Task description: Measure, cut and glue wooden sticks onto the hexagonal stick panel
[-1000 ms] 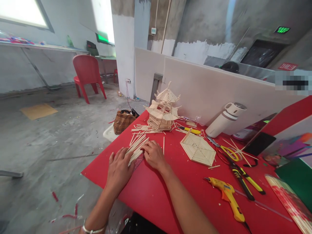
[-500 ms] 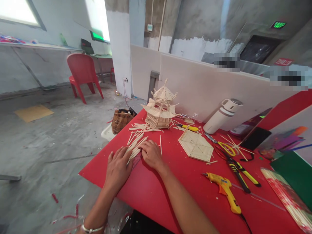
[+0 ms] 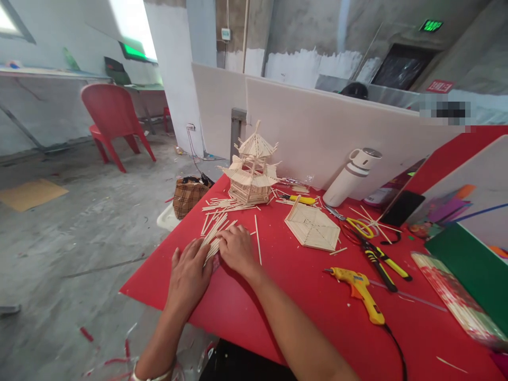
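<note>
Red plastic forms the chair point(image 3: 107, 106) at far left, standing on the grey floor. A checked bag point(image 3: 190, 196) sits just beside the red desk point(image 3: 293, 275). Palm down near the desk's left edge, the left hand point(image 3: 188, 272) lies over the near ends of a loose bundle of thin wooden sticks point(image 3: 214, 231), fingers slightly apart. The right hand point(image 3: 238, 248) touches the bundle's right side, fingers bent; whether either grip pinches any stick, I cannot tell. Just beyond, a stick-built pagoda point(image 3: 251, 188) stands upright, more sticks strewn at its base. Further right lie a flat hexagonal panel point(image 3: 312, 226), with a white bottle point(image 3: 345, 185) behind it, then a yellow glue gun point(image 3: 362, 290), pliers point(image 3: 381, 271) and a packet of sticks point(image 3: 456, 299).
</note>
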